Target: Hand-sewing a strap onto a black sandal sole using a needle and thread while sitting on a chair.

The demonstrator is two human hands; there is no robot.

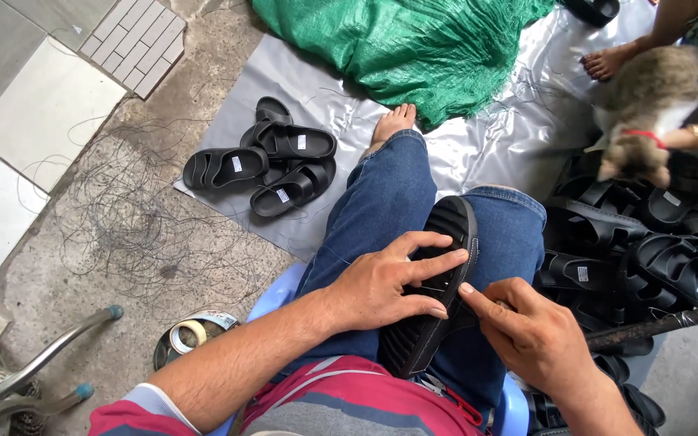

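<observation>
A black sandal (446, 234) lies sole-up across my lap, on my blue jeans. My left hand (385, 282) grips it across the middle, fingers spread over the ribbed sole. My right hand (527, 331) pinches a thin dark thread beside the sandal's right edge, thumb and forefinger together. The thread itself is barely visible. I sit on a light blue plastic stool (280, 291).
A small pile of black sandals (272, 165) lies on a grey plastic sheet (486, 137) ahead. A bigger heap of sandals (640, 250) is at my right. A cat (648, 105) and another person's foot and arm are at the upper right. Green netting (414, 44), loose thread scraps, tape rolls (191, 331).
</observation>
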